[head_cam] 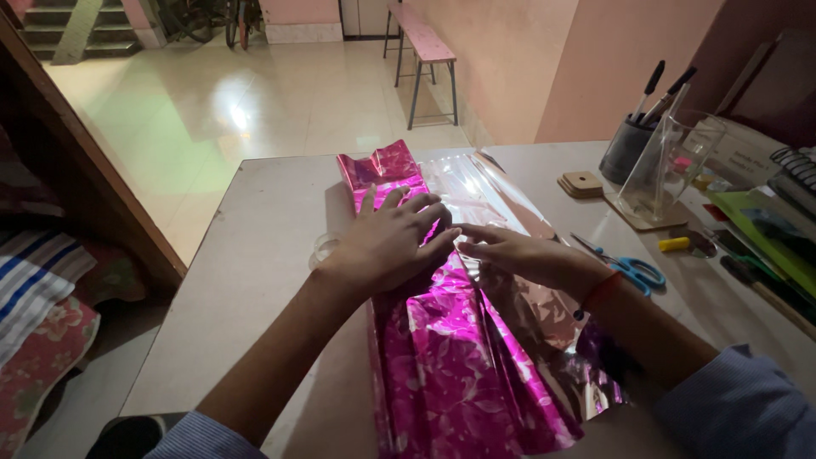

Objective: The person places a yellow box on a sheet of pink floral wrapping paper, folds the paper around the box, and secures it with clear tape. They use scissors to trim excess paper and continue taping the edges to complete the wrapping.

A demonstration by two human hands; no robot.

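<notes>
A long sheet of shiny magenta wrapping foil [450, 340] w/ a faint leaf pattern lies down the middle of the tabletop [263, 255]. Its long axis runs from the near edge toward the far edge, tilted slightly left at the far end. The far end is crumpled and puckered; the right portion shows the silvery reflective underside, folded over. The near end is cut off by the frame bottom.

Left hand [391, 242] lies palm-down on the foil, fingers spread a little and flat, pressing. Right hand [518, 253] lies just beside it, fingers extended toward the left hand's fingertips, flat on the fold; neither grips anything. A red band circles the right wrist.

Blue-handled scissors [625, 265] sit near the right hand, toward the right edge. A clear jug [671, 166] & pen holder [627, 146] stand at the far right corner. A small clear round item at the foil's left side is hard to make out.
</notes>
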